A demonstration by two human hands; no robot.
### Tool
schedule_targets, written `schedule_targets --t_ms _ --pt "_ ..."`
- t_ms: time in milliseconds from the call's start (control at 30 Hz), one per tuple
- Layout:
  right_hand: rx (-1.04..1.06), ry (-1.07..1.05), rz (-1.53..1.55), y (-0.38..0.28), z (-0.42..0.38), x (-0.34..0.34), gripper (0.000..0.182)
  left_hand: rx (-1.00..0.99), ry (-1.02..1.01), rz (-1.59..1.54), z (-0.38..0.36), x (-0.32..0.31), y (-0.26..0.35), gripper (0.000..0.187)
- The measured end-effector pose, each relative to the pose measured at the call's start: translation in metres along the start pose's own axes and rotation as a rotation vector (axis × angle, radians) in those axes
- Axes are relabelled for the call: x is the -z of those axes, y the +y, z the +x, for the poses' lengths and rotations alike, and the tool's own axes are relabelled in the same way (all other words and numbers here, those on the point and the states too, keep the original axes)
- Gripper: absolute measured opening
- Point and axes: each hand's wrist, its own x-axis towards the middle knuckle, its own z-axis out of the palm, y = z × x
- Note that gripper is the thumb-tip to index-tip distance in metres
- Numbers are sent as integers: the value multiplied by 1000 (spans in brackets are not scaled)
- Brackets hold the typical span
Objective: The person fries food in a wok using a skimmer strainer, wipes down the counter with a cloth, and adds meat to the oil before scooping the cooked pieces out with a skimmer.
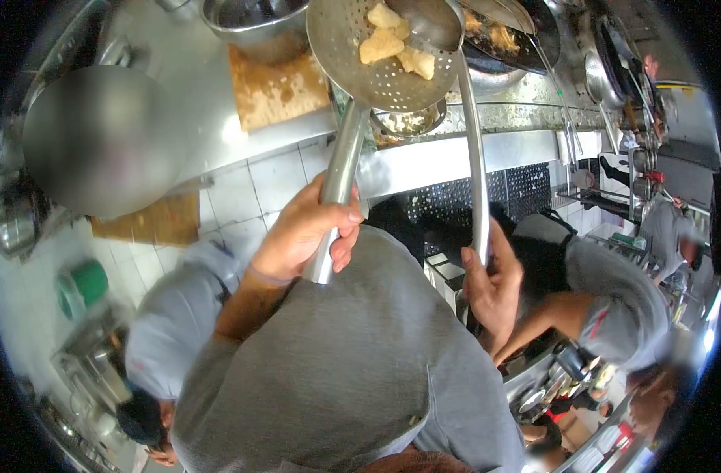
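Observation:
My left hand [309, 232] is wrapped round the thick metal handle of a perforated strainer [337, 67]. Several pale yellow food pieces [382, 46] lie in the strainer's bowl. In my right hand [493, 284] is the long thin handle of a metal ladle [430, 24], its bowl resting over the strainer's right side beside the food. Both tools are held up at the top centre, in front of the counter edge.
A wooden board [278, 91] and a metal pot [254, 27] are on the counter at the upper left. A dark wok [526, 47] with browned food is at the upper right. Other people in grey stand at left and right. A green bin [84, 285] stands at the left.

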Motion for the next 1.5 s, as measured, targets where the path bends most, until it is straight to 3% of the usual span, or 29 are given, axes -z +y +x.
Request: schedule_targets --t_ms 300,400,533,633,733,833,1067,1233,1300,1367,1400,1433,1500 --pt "152 231 164 -23 -7 9 47 -1 14 60 5 -6 9 32" --pt "26 153 176 -15 -6 3 49 -122 -8 138 -1 -23 12 32" --pt "-193 -207 755 2 5 4 47 -132 51 219 11 -19 5 32" --pt "-352 -455 1206 20 18 4 46 4 46 115 17 5 1 31" --pt "-460 -539 1424 36 21 -4 44 128 3 -57 11 24 -11 31" --pt "-480 -594 1549 43 21 -8 43 189 -14 -73 10 35 -13 30" --pt "-360 -561 1427 24 17 3 46 310 -79 -68 66 77 -35 25" --pt "-271 -530 1540 30 13 7 47 442 -139 -122 99 105 -47 21" --pt "-279 -473 1533 30 10 11 46 410 -158 19 98 103 -45 22" --pt "-257 -444 1561 31 9 12 45 332 84 442 97 99 -43 27" --pt "-225 -415 1589 33 8 13 45 252 90 661 94 99 -37 34" --pt "-212 -396 1593 36 10 13 45 256 73 671 93 104 -34 34" --pt "-147 -400 1667 42 11 17 44 -117 139 1333 97 110 -31 39"
